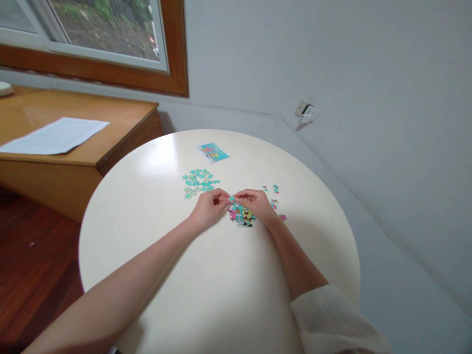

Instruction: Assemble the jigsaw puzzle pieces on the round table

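My left hand (209, 207) and my right hand (255, 202) meet over the middle of a round cream table (177, 275). Both pinch a small teal puzzle piece (232, 198) between their fingertips. Just under them lies a partly joined cartoon puzzle (242, 215), with my right hand covering part of it. A heap of loose teal pieces (199, 182) lies to the left of my hands. A few loose pink and teal pieces (276, 189) lie to the right.
A small picture card (213, 152) rests near the table's far edge. A wooden desk (121, 129) with a sheet of paper (55, 135) stands at the left under a window. A wall socket (307, 112) sits on the grey wall at the right.
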Motion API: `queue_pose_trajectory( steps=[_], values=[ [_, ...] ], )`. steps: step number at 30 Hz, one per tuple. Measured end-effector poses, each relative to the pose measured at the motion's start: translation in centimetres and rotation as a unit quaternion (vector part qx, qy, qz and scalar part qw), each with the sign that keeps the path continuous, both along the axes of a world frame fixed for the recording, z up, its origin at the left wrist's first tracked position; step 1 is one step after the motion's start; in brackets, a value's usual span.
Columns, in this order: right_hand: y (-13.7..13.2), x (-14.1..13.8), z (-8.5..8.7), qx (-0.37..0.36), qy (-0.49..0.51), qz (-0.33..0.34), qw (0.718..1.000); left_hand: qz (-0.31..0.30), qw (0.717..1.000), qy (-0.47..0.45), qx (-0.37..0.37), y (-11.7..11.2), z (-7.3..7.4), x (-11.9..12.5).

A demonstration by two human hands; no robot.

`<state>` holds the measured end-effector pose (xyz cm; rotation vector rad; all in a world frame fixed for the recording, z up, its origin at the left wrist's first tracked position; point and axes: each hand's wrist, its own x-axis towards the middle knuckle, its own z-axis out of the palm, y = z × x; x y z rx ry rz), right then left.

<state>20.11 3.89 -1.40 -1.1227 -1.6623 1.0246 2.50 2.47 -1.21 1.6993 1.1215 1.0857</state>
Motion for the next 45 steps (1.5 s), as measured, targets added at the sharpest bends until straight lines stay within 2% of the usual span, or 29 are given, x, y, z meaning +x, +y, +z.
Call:
queue_pose_trajectory(
  steps=[9, 17, 31, 38, 45],
  values=[
    [0.0, 0.0, 0.0, 0.002, -0.007, 0.005, 1.000, -0.040, 0.999, 0.021, 0.014, -0.1, 0.2, -0.1],
    [-0.1, -0.1, 0.1, -0.004, -0.017, -0.011, 1.000, -0.064, 0.998, 0.020, -0.012, 0.0, 0.5, -0.2],
    [0.1, -0.1, -0.3, -0.005, 0.014, -0.010, 1.000, -0.058, 0.995, -0.045, -0.062, 0.0, 1.0, -0.2],
    [0.0, -0.1, -0.2, 0.003, 0.003, -0.004, 1.000, -0.034, 0.996, -0.042, -0.076, 0.0, 1.0, -0.1],
    [-0.1, -0.1, 0.1, -0.005, -0.004, -0.003, 1.000, -0.046, 0.994, -0.055, -0.080, 0.1, 0.9, -0.3]
  ],
)
